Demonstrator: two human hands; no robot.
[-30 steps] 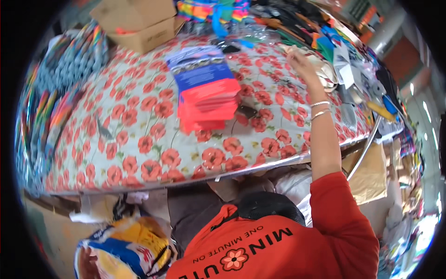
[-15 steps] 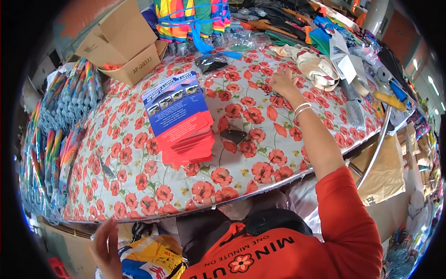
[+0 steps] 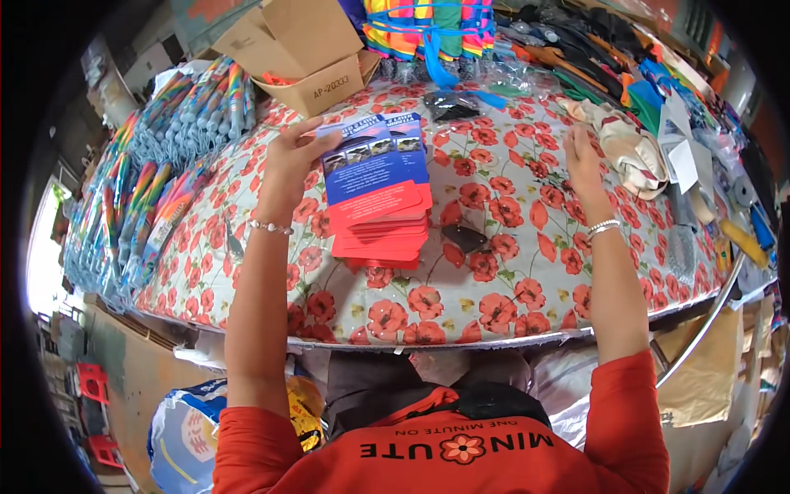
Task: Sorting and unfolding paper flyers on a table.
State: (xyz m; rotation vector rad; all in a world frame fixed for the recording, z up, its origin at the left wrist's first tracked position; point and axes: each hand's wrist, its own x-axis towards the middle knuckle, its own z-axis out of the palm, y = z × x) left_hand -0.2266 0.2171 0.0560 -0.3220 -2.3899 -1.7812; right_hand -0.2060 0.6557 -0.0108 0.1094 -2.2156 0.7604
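A stack of blue-and-red printed cards [image 3: 374, 193] lies on the flowered tablecloth [image 3: 346, 309], its upper cards slightly fanned. At the stack's upper left corner is my left hand [image 3: 290, 160], thumb and forefinger apart, with the thumb over the card edge. No card is visibly lifted. Over at the right, my right hand [image 3: 583, 165] is stretched out beside a crumpled beige cloth [image 3: 632, 156], fingers extended and nothing seen in them. A small black piece [image 3: 465, 239] lies just right of the cards.
An open cardboard box [image 3: 329, 92] stands behind the cards. Rainbow umbrellas in clear sleeves [image 3: 193, 107] are heaped at the left; a tied rainbow bundle [image 3: 411, 33] stands at the back. Behind the cards lies a black plastic-wrapped item [image 3: 451, 105]. Fabrics and a tape roll [image 3: 742, 191] crowd the right.
My left hand has come up from the lower left to the card stack. My right hand stays near the beige cloth, its fingers straighter. The whole view has shifted, placing the table further right.
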